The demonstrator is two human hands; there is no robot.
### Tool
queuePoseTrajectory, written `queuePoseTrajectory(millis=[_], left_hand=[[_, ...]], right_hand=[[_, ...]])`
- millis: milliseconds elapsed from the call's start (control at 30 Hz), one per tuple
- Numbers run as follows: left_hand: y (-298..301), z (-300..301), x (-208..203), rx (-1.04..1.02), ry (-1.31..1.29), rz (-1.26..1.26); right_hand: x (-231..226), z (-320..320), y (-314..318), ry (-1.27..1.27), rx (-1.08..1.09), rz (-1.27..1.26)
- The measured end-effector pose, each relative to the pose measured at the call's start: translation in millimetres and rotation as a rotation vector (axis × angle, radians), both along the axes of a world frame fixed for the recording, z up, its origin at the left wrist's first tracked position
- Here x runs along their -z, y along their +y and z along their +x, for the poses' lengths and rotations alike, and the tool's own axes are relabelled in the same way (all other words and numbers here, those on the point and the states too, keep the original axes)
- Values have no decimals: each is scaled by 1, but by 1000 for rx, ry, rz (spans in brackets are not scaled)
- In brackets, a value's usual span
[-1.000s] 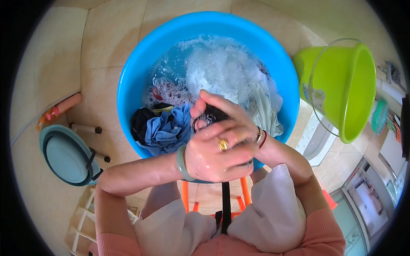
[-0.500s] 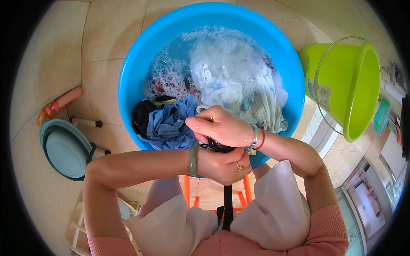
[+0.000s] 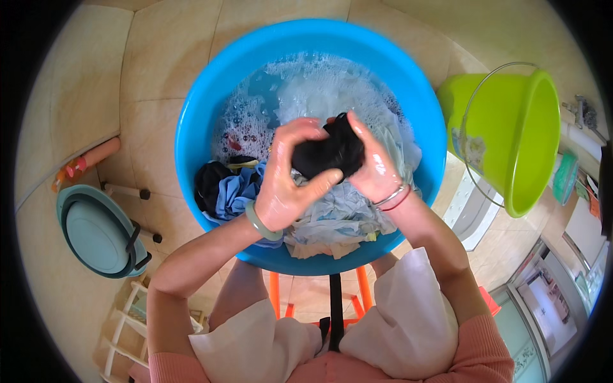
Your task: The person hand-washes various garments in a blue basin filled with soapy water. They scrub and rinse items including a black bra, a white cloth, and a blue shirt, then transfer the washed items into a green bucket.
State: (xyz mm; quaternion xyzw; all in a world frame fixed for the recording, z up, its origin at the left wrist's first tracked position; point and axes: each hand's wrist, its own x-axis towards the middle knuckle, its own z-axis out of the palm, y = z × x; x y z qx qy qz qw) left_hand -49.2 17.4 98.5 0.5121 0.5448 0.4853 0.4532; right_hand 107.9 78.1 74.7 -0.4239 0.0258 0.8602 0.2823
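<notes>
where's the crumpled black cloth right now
In the head view, the crumpled black cloth is near the centre, between the left hand and the right hand, above the round blue plastic tub.

Free air over foamy water (image 3: 254,116), black cloth (image 3: 331,152) in the way (green bucket (image 3: 501,134) farther right)

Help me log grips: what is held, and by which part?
Black cloth, by its right side, in the right hand; the left hand curves around its left.

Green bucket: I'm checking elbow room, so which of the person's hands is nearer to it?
Right. The right hand is over the blue tub, left of the green bucket; the left hand is farther left, across the black cloth.
</notes>
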Motion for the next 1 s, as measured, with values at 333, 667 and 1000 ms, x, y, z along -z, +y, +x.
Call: queuePoseTrajectory(millis=[333, 667, 1000], left_hand=[[11, 2, -17, -225, -925, -908], [69, 19, -84, 382, -659, -317], [20, 2, 28, 415, -3, -504]], right_hand=[[-36, 33, 0, -211, -245, 301], [-63, 120, 8, 658, 272, 198], [-117, 157, 28, 652, 687, 645]])
